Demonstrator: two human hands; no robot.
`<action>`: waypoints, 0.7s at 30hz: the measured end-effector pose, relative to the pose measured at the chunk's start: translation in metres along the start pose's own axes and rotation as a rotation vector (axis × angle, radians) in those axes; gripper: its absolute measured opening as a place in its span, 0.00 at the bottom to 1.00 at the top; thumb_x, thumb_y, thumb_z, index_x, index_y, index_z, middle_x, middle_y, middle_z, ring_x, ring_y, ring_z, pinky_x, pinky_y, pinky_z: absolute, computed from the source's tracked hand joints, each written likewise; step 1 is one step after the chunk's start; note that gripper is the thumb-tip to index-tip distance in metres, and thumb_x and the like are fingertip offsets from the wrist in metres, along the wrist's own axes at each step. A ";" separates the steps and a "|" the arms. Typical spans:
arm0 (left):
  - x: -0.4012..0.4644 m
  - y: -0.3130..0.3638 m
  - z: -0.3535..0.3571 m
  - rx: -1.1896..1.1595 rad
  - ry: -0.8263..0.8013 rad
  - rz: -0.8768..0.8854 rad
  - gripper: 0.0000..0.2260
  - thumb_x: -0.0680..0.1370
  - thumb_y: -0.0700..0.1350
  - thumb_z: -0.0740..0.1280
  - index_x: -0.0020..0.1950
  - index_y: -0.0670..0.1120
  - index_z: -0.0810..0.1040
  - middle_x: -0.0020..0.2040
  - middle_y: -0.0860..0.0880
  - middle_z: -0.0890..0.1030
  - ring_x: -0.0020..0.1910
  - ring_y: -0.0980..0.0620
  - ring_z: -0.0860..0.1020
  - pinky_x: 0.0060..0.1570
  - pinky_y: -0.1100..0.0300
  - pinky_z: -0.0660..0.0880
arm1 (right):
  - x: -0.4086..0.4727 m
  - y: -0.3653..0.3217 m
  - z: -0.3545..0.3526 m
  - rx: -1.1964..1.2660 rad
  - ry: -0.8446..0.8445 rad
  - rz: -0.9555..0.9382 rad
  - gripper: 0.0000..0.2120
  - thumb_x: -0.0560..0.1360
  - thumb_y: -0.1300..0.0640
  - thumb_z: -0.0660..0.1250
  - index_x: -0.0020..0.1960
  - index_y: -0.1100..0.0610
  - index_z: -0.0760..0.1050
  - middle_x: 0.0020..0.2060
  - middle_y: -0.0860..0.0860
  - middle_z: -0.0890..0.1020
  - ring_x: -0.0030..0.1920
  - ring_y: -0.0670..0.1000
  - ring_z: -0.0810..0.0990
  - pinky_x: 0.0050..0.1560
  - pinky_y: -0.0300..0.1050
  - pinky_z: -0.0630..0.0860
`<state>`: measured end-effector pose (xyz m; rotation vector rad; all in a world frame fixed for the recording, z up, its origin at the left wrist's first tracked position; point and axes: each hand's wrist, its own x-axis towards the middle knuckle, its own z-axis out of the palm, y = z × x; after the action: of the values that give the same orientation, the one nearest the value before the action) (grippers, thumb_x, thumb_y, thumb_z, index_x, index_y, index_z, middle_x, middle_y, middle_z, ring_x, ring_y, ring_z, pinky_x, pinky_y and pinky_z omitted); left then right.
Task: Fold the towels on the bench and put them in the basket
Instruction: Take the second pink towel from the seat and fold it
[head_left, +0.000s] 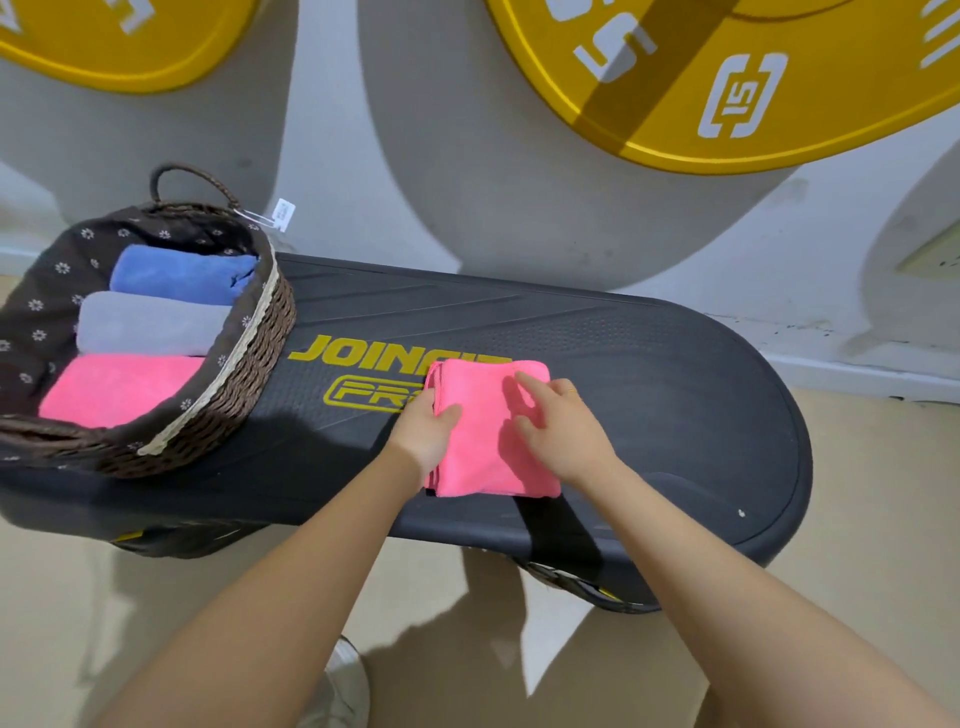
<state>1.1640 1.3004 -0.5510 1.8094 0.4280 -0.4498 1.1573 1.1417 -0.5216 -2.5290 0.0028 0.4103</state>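
grey wall with large yellow disc graphics (753, 78) behind; black oval textured plastic desk (649, 364) with yellow lettering. item: small folded pink microfibre towel (483, 452), lying flat mid-desk near the front edge. left hand (426, 431) grips its left edge, thumb on top. right hand (561, 426) loosely spread, fingers resting on the top layer, holding nothing. brown woven lined basket (249, 364) at the desk's left end, well apart, holds three folded towels: blue (176, 273), grey (145, 322), pink (114, 389). handling note: smooth layers flat, square the edges, lift supported from both sides.
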 end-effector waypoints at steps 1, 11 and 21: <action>0.002 -0.001 -0.001 0.064 0.002 0.004 0.16 0.80 0.42 0.58 0.68 0.41 0.68 0.65 0.42 0.74 0.59 0.44 0.75 0.61 0.52 0.71 | 0.000 0.005 0.004 -0.075 -0.027 0.005 0.24 0.76 0.55 0.61 0.71 0.50 0.63 0.64 0.57 0.65 0.58 0.61 0.74 0.57 0.49 0.73; 0.015 -0.003 -0.004 0.599 0.154 0.112 0.16 0.82 0.43 0.51 0.68 0.40 0.65 0.61 0.35 0.75 0.60 0.37 0.72 0.54 0.50 0.69 | -0.006 0.012 0.027 -0.080 0.037 0.102 0.26 0.76 0.45 0.61 0.72 0.48 0.60 0.67 0.56 0.58 0.64 0.61 0.66 0.56 0.54 0.73; 0.015 -0.026 -0.004 0.951 0.480 0.459 0.09 0.69 0.40 0.68 0.48 0.41 0.76 0.41 0.41 0.77 0.40 0.40 0.79 0.37 0.52 0.75 | 0.007 0.009 0.036 0.219 0.144 0.204 0.17 0.79 0.56 0.57 0.67 0.51 0.67 0.63 0.58 0.64 0.55 0.62 0.75 0.55 0.50 0.71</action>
<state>1.1641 1.3122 -0.5784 2.8642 0.0863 0.1659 1.1530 1.1537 -0.5567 -2.3428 0.3447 0.2885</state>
